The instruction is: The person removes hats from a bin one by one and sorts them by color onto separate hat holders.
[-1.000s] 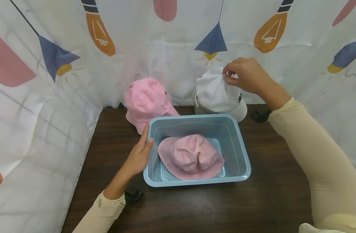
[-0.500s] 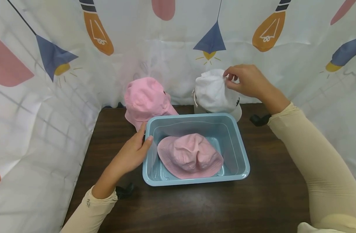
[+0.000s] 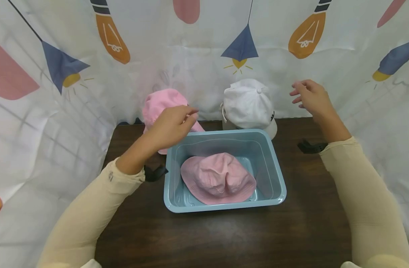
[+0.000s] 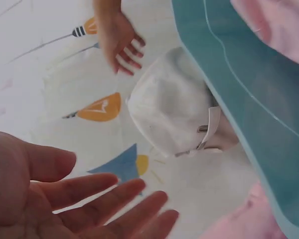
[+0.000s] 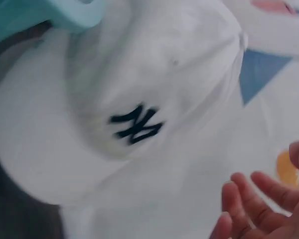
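Off comes the right hand (image 3: 314,98) from the white cap (image 3: 248,104), while the left hand (image 3: 172,126) quits the tub (image 3: 280,182) and swings up across the pink hat (image 3: 162,100), fingers of both loosely spread, holding nothing! The white cap sits behind the tub, between the hands and slightly nearer the right, strap (image 4: 212,129) leftward, brim (image 3: 272,129) rightward, its dark monogram (image 5: 137,124) apparently NY.
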Tool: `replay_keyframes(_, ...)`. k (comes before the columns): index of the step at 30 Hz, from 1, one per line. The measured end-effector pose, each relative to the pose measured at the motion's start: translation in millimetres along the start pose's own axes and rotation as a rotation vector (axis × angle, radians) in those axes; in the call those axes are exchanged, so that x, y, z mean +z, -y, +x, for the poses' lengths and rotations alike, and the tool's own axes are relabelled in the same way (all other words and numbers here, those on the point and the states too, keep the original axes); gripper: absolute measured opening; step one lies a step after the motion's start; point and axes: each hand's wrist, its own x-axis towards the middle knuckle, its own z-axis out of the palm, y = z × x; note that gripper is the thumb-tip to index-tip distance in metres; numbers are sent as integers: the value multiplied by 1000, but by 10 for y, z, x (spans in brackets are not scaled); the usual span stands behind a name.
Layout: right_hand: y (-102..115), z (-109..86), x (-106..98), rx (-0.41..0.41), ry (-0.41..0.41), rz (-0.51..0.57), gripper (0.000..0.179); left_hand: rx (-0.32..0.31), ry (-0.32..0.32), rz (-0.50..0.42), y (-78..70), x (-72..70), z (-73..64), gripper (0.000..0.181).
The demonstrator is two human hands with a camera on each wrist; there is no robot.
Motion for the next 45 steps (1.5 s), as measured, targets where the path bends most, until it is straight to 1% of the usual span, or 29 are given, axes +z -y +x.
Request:
replay_keyframes(2,-190,5,-4,93,70,104,74,-37,10,-48,-34,-19,239,44)
replay_keyframes(5,-475,6,54,187,155,230,80,-112,27,-130,-51,-5,575,46)
replay_keyframes(8,-735,11,144,262,211,369,70,-188,38,-259,-30,60,871,48)
replay_keyframes(10,-882,4,208,310,241,452,64,-243,31,-388,0,127,1032,49)
replay_keyframes(12,-1003,-12,278,356,273,504,66,-290,19,-519,26,199,1159,50)
replay_keyframes(15,-1139,-40,408,426,330,545,81,-352,-8,-667,67,324,1309,49)
replay_keyframes(18,-1239,-64,549,475,396,561,85,-405,-11,-737,102,450,1419,45)
replay_keyframes(20,-1282,-81,637,495,434,589,83,-435,3,-750,116,527,1474,43)
replay_keyframes(22,-1302,-103,704,498,470,633,74,-446,30,-736,124,589,1521,42)
replay_keyframes(26,-1276,-157,786,496,515,773,40,-450,61,-689,112,656,1581,38)
replay_keyframes(28,-1246,-184,806,485,523,825,27,-448,63,-654,103,662,1595,35)
replay_keyframes(31,-1219,-210,829,462,511,869,26,-426,58,-562,121,647,1607,29)
replay_keyframes(34,-1237,-213,855,439,487,886,23,-364,44,-433,190,626,1616,25)
replay_keyframes(38,-1214,-240,867,411,429,846,20,-302,26,-238,284,607,1633,25)
replay_keyframes(40,-1217,-234,894,403,393,807,21,-299,22,-154,308,619,1660,24)
replay_keyframes(42,-1238,-208,939,396,363,762,21,-303,34,-89,315,638,1694,20)
replay_keyframes(44,-1291,-156,1003,406,338,763,22,-299,48,-18,301,662,1736,19)
replay_keyframes(45,-1311,-133,1030,411,329,765,21,-299,57,17,288,673,1758,21)
